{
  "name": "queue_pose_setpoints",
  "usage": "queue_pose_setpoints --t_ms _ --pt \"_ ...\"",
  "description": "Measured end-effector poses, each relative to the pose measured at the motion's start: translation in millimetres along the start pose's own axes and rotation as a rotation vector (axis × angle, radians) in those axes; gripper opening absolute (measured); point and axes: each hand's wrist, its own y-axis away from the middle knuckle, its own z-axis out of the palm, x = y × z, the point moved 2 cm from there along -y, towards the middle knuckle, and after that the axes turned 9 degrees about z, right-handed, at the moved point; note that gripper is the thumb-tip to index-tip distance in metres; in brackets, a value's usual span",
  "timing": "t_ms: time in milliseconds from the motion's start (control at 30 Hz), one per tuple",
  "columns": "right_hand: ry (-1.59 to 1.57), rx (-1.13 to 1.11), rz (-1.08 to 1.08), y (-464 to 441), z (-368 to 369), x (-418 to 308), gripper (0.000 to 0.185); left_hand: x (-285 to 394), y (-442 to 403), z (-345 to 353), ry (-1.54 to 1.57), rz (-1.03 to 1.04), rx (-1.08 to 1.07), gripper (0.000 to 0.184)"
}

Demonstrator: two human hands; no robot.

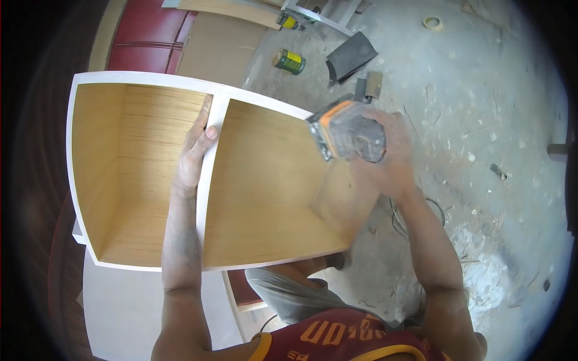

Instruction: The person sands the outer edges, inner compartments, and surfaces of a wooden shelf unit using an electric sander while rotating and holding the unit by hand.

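White-edged cabinet (265, 186) lies under left hand (194, 155), sander (348, 131) in right hand (394, 147).

Tilted sander (349, 129) at white-edged cabinet (259, 186)

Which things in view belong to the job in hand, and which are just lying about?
In the job:
- power tool, held in the right hand
- two-compartment cabinet, left hand on its divider

Apparently lying about, on the floor:
- yellow-labelled can
- dark sheet
- tape roll
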Motion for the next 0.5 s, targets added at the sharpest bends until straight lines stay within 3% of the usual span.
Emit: queue_pose_setpoints --t_ms 100,267,367,500 --pt "0.031 -0.086 -0.123 -34.7 9.7 -56.8 0.070 -4.0 3.1 -3.9 0.024 -0.040 0.013 0.106" --pt "-0.017 -0.142 -0.097 -76.9 26.5 -127.1 0.072 -5.2 -2.1 -5.1 -0.020 0.012 -0.013 0.107" --pt "0.038 -0.099 -0.079 -68.3 21.6 -119.1 0.072 2.5 0.8 -3.1 -0.063 -0.011 0.013 0.106" --pt "0.057 -0.080 -0.116 -35.8 6.1 -38.4 0.074 7.9 0.2 -0.7 -0.051 -0.041 0.007 0.105"
